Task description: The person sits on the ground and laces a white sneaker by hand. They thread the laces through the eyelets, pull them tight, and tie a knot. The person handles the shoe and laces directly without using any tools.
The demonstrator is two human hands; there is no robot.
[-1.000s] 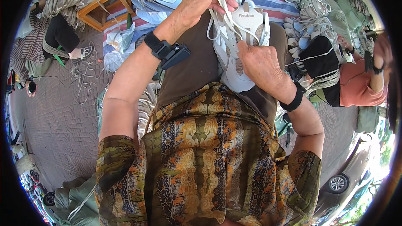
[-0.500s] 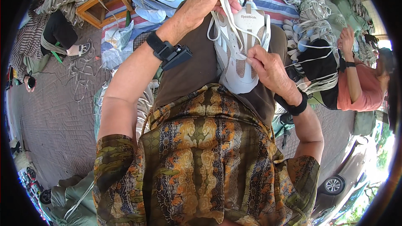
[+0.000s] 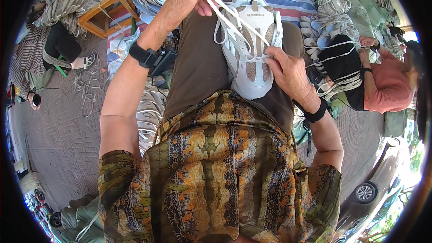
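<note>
A white and grey sneaker [image 3: 254, 74] rests on my lap, its toe pointing toward me and its tongue showing. My left hand [image 3: 188, 1] is up to the left of the sneaker, closed on a white shoelace [image 3: 228, 23]. The lace runs taut in two strands from that hand down to the lower eyelets. At the eyelets near the toe, my right hand [image 3: 288, 71] pinches the lace between thumb and fingertips. Looser lace hangs along the sneaker's left side.
Piles of similar shoe parts [image 3: 333, 6] lie ahead on a striped sheet [image 3: 292, 3]. A wooden stool [image 3: 107, 9] stands at the far left. A person in a pink top [image 3: 389, 83] works with laces on the right. A parked car [image 3: 373, 189] is at the lower right.
My left hand has moved left and slightly up, away from the sneaker, drawing the lace taut. My right hand has stayed at the lower eyelets.
</note>
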